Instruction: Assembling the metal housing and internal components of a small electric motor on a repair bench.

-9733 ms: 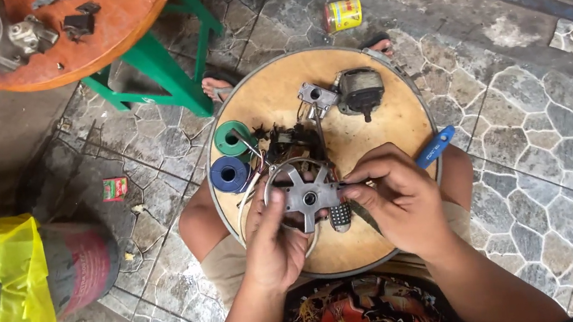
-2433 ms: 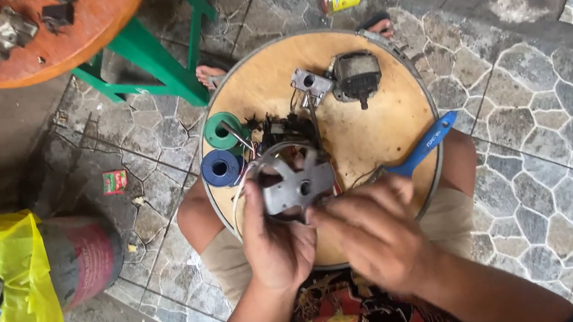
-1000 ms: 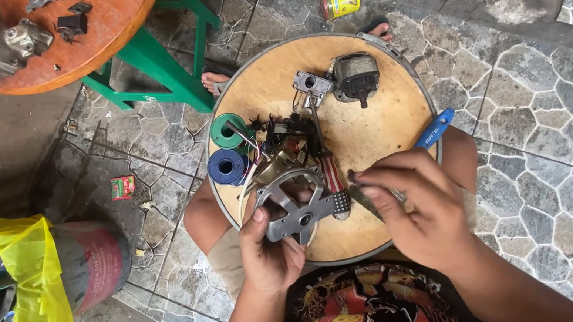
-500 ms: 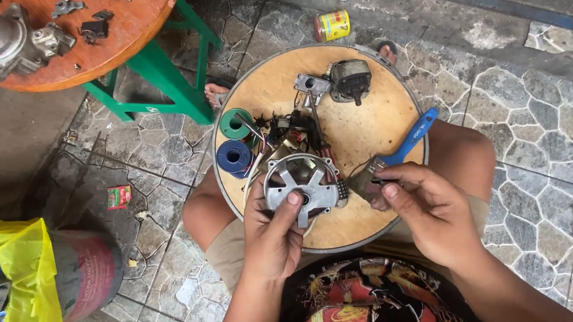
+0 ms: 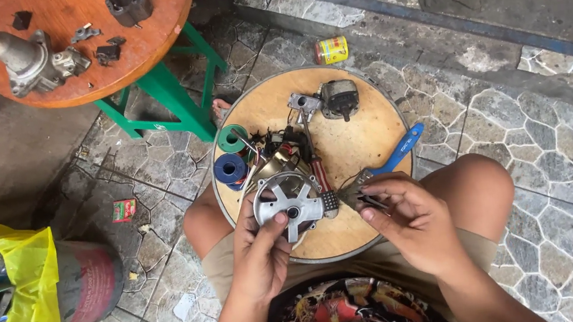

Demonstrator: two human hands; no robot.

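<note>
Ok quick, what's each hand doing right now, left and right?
Left hand: closed on the grey spoked metal motor cover.
Right hand: fingers pinched on a small dark part; what it is cannot be told.

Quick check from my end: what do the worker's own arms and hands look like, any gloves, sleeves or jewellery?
Both hands are bare: the left hand and right hand wear no gloves, and no rings or watch show. The forearms are uncovered to the bottom of the picture, with no sleeve in view. Fingers look smudged with grime.
</note>
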